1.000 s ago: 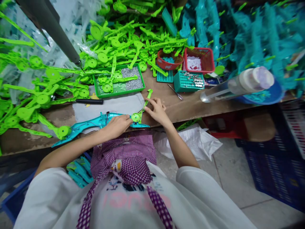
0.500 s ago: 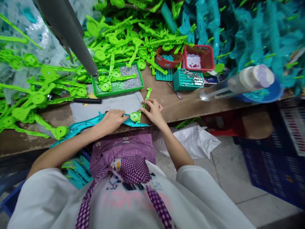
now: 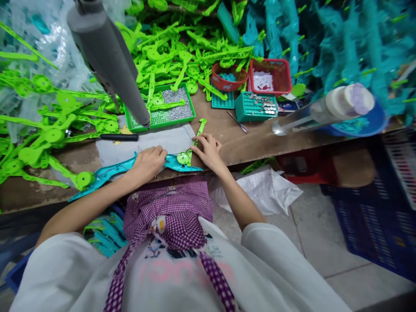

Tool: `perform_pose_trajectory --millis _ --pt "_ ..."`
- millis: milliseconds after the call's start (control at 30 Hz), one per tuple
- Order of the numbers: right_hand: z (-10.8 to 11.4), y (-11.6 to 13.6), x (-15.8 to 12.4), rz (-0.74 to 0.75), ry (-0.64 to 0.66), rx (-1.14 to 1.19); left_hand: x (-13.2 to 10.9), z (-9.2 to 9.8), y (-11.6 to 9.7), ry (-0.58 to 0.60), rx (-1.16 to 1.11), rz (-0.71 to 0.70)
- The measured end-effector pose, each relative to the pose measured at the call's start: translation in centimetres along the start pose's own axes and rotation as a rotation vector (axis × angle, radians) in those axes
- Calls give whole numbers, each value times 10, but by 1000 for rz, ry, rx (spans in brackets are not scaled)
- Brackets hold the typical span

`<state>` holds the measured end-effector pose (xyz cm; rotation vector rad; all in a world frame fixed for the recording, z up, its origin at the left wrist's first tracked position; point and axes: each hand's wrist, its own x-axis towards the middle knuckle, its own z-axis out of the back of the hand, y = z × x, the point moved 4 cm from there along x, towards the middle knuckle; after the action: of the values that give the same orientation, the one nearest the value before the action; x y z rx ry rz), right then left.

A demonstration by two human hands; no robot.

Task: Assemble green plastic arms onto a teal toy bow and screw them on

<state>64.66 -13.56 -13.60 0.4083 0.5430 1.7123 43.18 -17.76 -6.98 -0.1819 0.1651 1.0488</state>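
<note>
A long teal plastic piece lies along the bench's front edge, a thin wire running over it. My left hand is closed over its middle, fingers curled round it and hiding that stretch. At its right end sits a lime-green plastic part, with a round base and a narrow arm pointing away from me. Thumb and fingers of my right hand pinch that arm. Past my left hand hangs a grey powered screwdriver, its tip over the near edge of a green tray of small metal screws.
Lime-green parts pile up behind the tray and at left. Red baskets, a teal box and tweezers are at right. Beyond them a clear tube leans over a blue bowl. A black rod lies on grey cloth.
The screwdriver has swung right and lower. My left hand has slid slightly left along the teal piece, its fingers drawing back from the green part. My right hand stays put.
</note>
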Motion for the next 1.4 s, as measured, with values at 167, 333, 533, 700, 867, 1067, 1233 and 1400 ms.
perform_pose_trajectory --millis 167,333,533,700,867,1067,1233,1400 --pt "-3 -2 -1 16 -14 0 3 -6 1 -6 27 -156" --pt "-5 -5 -1 36 -27 -5 1 -12 2 6 16 -234" --pt "5 8 -6 62 -71 -41 4 -12 4 7 63 -256" --pt "-5 58 -21 381 1 -40 3 -7 5 22 42 -275" --pt "-30 71 -24 440 87 15 0 -8 17 21 -56 -262" --pt "-34 62 -24 479 72 -21 4 -15 27 -21 -137 -315" --pt "-33 65 -28 561 28 -108 11 -20 29 20 -130 -391" --pt "-33 68 -27 549 54 -142 19 -20 32 28 -150 -388"
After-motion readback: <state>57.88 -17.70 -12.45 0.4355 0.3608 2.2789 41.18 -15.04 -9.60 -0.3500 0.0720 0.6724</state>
